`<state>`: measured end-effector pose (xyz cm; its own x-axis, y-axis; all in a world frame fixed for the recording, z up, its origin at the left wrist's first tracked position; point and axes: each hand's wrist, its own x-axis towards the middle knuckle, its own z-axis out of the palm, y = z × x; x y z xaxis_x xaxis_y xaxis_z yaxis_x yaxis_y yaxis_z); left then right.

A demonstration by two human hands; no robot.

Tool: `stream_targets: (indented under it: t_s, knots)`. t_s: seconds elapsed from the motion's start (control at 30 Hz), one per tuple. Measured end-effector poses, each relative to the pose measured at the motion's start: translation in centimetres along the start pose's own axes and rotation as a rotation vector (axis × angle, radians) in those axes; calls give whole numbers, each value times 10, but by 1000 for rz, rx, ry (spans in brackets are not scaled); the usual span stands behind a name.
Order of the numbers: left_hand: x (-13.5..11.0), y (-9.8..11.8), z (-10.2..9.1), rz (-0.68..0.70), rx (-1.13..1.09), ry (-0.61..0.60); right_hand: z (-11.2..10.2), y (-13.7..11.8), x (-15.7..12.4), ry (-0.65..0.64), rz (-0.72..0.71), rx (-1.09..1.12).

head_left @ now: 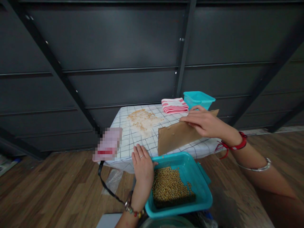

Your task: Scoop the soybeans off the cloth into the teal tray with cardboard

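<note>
My right hand grips the top edge of a piece of brown cardboard, which stands tilted on its long edge on the checked cloth. Just below it, at the table's near edge, is a turquoise plastic basin partly filled with dried soybeans. My left hand lies with fingers stretched out at the near edge of the cloth, its thumb side by the basin's left rim. Farther back on the cloth spreads a patch of white powder with yellowish bits.
A folded pink-and-white striped towel and a second turquoise container stand at the back right. A blurred-out pink item sits at the table's left edge, with a black strap hanging from it. Dark metal panels rise behind the table.
</note>
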<state>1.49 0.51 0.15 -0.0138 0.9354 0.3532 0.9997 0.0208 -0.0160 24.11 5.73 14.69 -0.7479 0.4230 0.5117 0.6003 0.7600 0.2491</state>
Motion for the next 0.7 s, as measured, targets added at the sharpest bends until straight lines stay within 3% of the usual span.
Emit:
stream_targets:
  t_s: [0.13,0.37,0.7]
  knots:
    - [-1,0,4,12,28,41,0,8,-3,32,42,-19]
    - [-1,-2,8,7,5,43,24,12,2,160,65,-146]
    - [-1,-2,11,-7,14,47,19,-51,-15,191,3,-268]
